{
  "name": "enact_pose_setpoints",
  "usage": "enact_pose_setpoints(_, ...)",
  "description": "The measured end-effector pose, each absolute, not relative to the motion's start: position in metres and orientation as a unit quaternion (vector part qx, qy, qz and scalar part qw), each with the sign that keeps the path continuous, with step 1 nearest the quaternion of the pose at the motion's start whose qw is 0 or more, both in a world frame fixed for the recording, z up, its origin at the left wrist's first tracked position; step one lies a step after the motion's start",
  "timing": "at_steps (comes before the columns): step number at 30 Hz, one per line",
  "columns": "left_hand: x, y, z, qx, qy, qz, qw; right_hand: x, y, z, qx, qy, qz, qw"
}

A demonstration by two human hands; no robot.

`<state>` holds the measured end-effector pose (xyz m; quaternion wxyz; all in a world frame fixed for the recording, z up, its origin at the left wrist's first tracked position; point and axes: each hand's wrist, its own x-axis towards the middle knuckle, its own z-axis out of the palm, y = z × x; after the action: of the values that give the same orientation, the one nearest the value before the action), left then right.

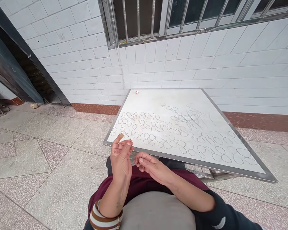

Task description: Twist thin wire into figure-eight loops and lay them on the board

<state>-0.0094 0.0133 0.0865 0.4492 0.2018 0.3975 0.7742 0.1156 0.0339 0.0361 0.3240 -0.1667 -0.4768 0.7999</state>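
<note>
My left hand (122,158) is raised at the near left edge of a white-topped table (153,97). Its thumb presses against the fingertips, and one finger has a tan covering at its tip. Just to the right, my right hand (150,165) is closed in a pinch, with its fingers curled. The two hands are close together but apart. Anything held between the fingertips of either hand is too small to make out. Dark looped outlines in rows cover much of the tabletop, with tangled strands or lines towards the back right.
A small white and red item (137,92) lies at the table's far left corner. Behind stands a white tiled wall (144,68) with a barred window (180,16). A dark doorway is at the left. The table's grey metal rim (182,159) runs close to my lap.
</note>
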Motion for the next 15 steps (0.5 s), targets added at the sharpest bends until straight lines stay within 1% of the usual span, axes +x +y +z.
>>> enact_pose_setpoints(2,-0.011,0.012,0.0859,0.206,0.406,0.771,0.444,0.1139,0.0364,0.038,-0.172,-0.523,0.76,0.344)
enact_pose_setpoints(7,-0.0128,0.0098,0.0855,0.209,0.414,0.765,0.447,0.1101,0.0393,0.0367,-0.184,-0.591,0.7,0.355)
enact_pose_setpoints(15,-0.0161,0.009,0.086,0.25,0.405,0.784,0.399,0.1111,0.0357,0.0381,-0.218,-0.593,0.702,0.33)
